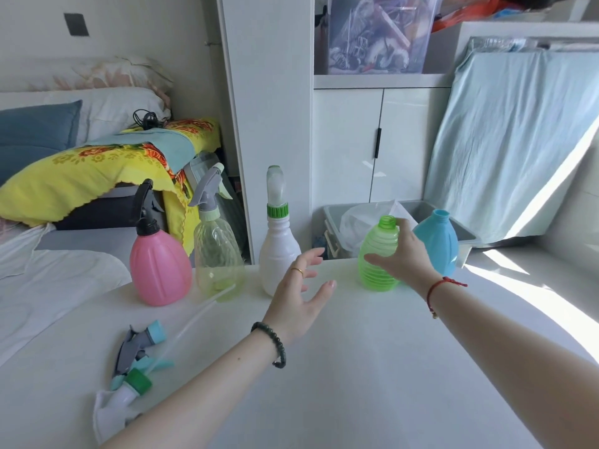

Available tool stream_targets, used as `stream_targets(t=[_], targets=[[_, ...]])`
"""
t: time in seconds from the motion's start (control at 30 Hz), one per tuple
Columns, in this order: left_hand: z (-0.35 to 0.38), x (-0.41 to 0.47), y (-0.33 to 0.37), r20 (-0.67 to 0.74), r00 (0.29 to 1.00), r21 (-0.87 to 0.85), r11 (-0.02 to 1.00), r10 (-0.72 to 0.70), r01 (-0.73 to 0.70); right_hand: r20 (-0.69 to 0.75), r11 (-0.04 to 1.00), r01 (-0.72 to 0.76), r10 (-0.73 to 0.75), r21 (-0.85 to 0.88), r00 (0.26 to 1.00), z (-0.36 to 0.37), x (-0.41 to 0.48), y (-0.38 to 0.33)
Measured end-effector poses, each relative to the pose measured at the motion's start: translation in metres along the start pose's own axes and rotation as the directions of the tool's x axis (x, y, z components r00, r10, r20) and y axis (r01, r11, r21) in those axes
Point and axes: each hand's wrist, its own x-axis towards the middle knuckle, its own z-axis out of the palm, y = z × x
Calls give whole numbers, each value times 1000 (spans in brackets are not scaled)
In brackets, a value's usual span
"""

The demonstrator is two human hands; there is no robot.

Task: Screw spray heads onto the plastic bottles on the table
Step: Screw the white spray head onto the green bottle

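While three bottles at the back of the counter already carry their heads, two stand bare-necked, and the hands are placed accordingly. The right hand wraps the green ribbed bottle from its 3 o'clock side, thumb across the front and fingers behind, a grip closed on the body rather than the neck so that the threaded mouth stays free and the light bottle will not spin or tip when a head is turned onto it. The left hand hovers at the bottle's 9 o'clock, its grip wide and empty, fingers spread, holding nothing.

At 3 o'clock of the green bottle the blue bottle waits, also open-topped. To the left, in a row, stand the white bottle, the clear bottle and the pink bottle, each capped with a trigger head. The two loose spray heads lie together near the counter's 8 o'clock edge, dip tubes trailing. My reading is that the free left hand must fetch one of them next.
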Motion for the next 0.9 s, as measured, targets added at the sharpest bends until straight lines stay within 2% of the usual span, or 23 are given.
stream_targets(t=[0.2,0.33,0.43,0.6,0.7,0.77,0.83,0.9], targets=[[-13,-21,1,75,996,11,998,-58,57,-101,986,109,-96,128,990,-5,-31,-15],[-35,-63,-4,121,988,91,992,-98,88,64,949,254,-270,188,961,-2,-81,-44],[-50,-87,-2,155,977,123,984,-144,126,183,916,285,-343,283,921,16,-117,-68],[-70,-116,4,98,981,109,982,-165,154,207,900,274,-356,340,911,39,-154,-88],[-84,-132,2,136,975,196,970,-174,145,229,899,279,-366,338,902,45,-167,-90],[-96,-139,2,70,985,286,949,-156,130,227,897,293,-377,330,898,49,-171,-90],[-115,-141,-2,-100,989,377,915,-111,141,220,897,293,-376,332,900,52,-173,-88],[-137,-143,-7,-258,954,496,826,-153,267,219,895,284,-371,345,902,54,-174,-86]])
